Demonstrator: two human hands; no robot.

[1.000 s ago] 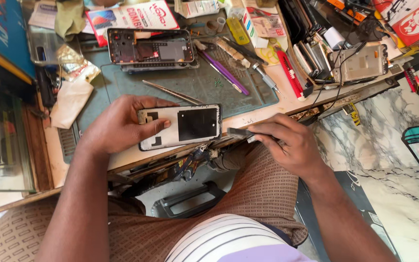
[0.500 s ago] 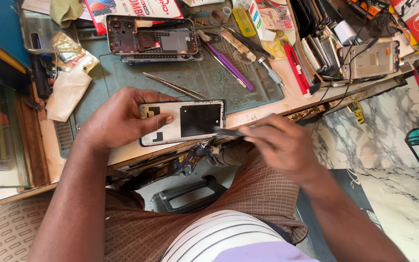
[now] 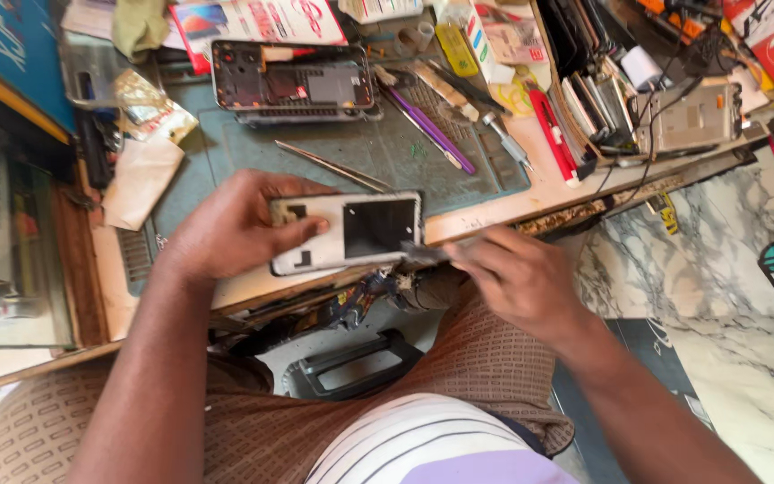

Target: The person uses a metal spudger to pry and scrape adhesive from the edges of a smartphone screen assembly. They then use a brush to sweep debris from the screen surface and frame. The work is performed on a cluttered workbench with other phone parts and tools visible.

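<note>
Nearest the camera are the person's lap in brown patterned trousers and a striped shirt, with a dark plastic stool frame showing between the knees.

Just above, at the near edge of the workbench, the left hand grips a white phone back panel from its left end, thumb over the top face and fingers curled around the edge. The panel lies flat, its long axis running left to right along the bench edge, with a dark square patch toward its right end. The right hand has its fingers pinched together on a thin dark tool, whose tip meets the panel's lower right corner; the tool points left, roughly in line with the panel's long axis.

Farther on, steel tweezers lie slantwise on the green work mat. Beyond them, an opened phone body lies with its long side left to right, and a purple-handled tool lies diagonally just to its right. At the far right sits a heap of phone parts and cables.
</note>
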